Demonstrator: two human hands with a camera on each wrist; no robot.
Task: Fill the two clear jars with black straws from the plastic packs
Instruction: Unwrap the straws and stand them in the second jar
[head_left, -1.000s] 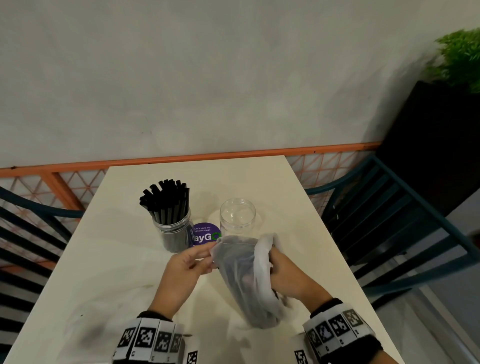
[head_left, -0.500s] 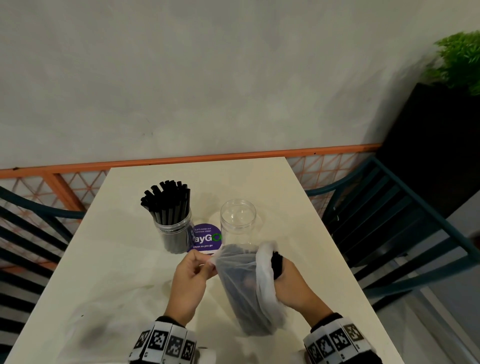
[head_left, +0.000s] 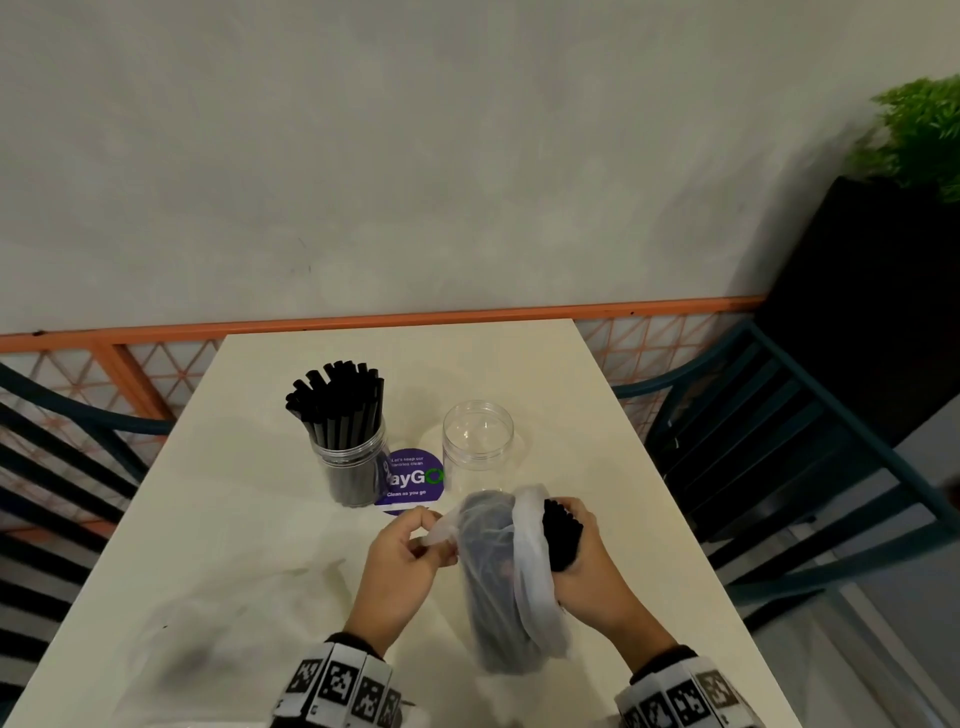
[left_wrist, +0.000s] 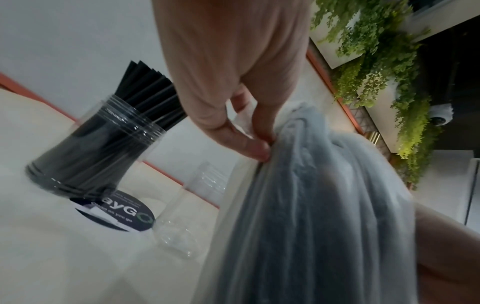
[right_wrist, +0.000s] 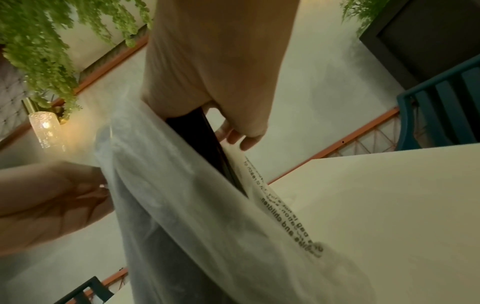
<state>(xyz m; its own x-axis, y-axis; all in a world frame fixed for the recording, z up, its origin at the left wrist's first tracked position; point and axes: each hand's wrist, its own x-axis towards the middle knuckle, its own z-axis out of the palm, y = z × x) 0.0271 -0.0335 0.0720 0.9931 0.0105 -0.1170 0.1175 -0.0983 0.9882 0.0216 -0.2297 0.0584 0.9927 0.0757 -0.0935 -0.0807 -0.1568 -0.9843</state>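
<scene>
A clear jar (head_left: 350, 462) packed with black straws stands at the table's middle left; in the left wrist view the same full jar (left_wrist: 96, 148) leans large. An empty clear jar (head_left: 478, 441) stands to its right. In front of it my left hand (head_left: 410, 551) pinches the rim of a cloudy plastic pack (head_left: 498, 587) of straws, seen close as the pack (left_wrist: 311, 205). My right hand (head_left: 587, 561) grips a bundle of black straws (head_left: 561, 532) partly drawn out of the pack's mouth; the straws (right_wrist: 207, 144) show dark against the plastic (right_wrist: 207, 226).
A purple round sticker (head_left: 413, 480) lies between the jars. Dark teal chairs (head_left: 779, 467) stand at both sides of the cream table (head_left: 234, 519). An orange rail (head_left: 363, 325) runs behind, and a black planter (head_left: 883, 291) with greenery stands at the right.
My right hand has pulled a bundle of straws up out of the pack's mouth. The left hand keeps its pinch on the pack's rim and has shifted slightly back.
</scene>
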